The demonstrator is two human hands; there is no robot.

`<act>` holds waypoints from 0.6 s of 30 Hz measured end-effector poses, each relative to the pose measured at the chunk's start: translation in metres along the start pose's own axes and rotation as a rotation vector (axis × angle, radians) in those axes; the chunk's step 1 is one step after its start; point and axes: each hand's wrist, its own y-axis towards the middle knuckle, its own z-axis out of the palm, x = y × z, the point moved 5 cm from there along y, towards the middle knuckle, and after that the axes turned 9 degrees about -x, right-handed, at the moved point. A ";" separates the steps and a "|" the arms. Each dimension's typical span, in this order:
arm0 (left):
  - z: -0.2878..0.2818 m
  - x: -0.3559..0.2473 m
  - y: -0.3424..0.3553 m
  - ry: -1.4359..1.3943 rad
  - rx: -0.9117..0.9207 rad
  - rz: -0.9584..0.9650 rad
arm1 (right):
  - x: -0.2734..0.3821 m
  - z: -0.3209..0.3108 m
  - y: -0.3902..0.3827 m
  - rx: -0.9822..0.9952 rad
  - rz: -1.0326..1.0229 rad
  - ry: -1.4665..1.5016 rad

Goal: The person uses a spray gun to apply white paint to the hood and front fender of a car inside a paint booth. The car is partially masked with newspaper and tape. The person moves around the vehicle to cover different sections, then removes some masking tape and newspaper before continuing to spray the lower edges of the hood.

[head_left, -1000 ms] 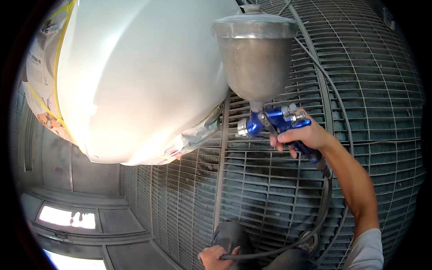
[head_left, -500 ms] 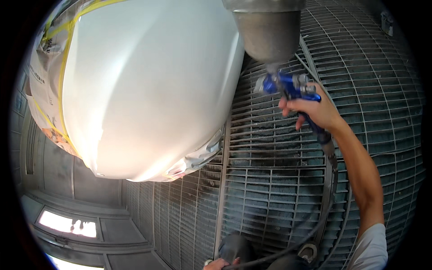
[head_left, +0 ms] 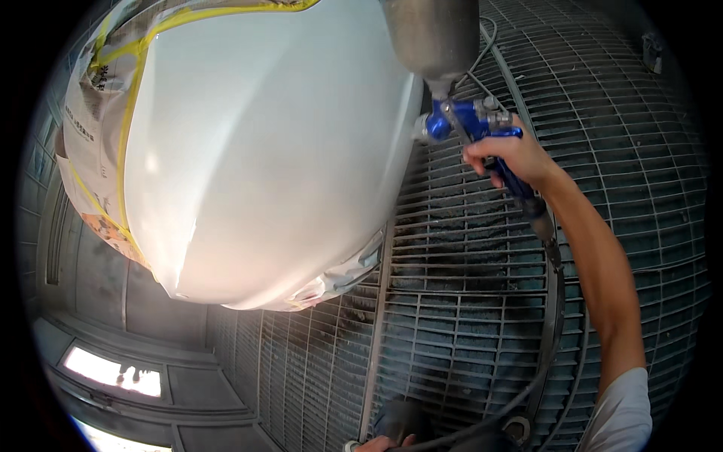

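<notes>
My right hand (head_left: 516, 154) is wrapped round the handle of a blue spray gun (head_left: 459, 120), with a grey metal cup (head_left: 437, 38) on top of it. The gun's nozzle points left, close to the right edge of a glossy white car panel (head_left: 279, 143). From the handle's lower end an air hose (head_left: 556, 324) runs down and curves left toward me. At the lower edge my left hand (head_left: 382, 443) is closed round that hose, only partly in view.
Newspaper masking (head_left: 98, 143) edged with yellow tape (head_left: 129, 135) covers the panel's left side. More masking (head_left: 350, 264) hangs at its near right edge. Metal floor grating (head_left: 467, 331) spreads below and right. A booth wall with bright windows (head_left: 113, 371) stands lower left.
My right hand has moved the spray gun slightly up and left, nearer the panel's edge. The panel appears a little further right in view. The left hand stays low on the hose.
</notes>
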 end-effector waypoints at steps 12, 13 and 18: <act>-0.017 0.024 -0.002 0.095 -0.055 0.040 | 0.027 0.013 -0.020 -0.050 -0.027 -0.124; -0.018 0.029 -0.001 0.073 -0.053 0.012 | 0.030 0.020 -0.035 -0.031 0.003 -0.111; -0.030 0.039 0.008 -0.054 -0.055 -0.092 | 0.045 0.072 -0.097 0.218 0.150 -0.065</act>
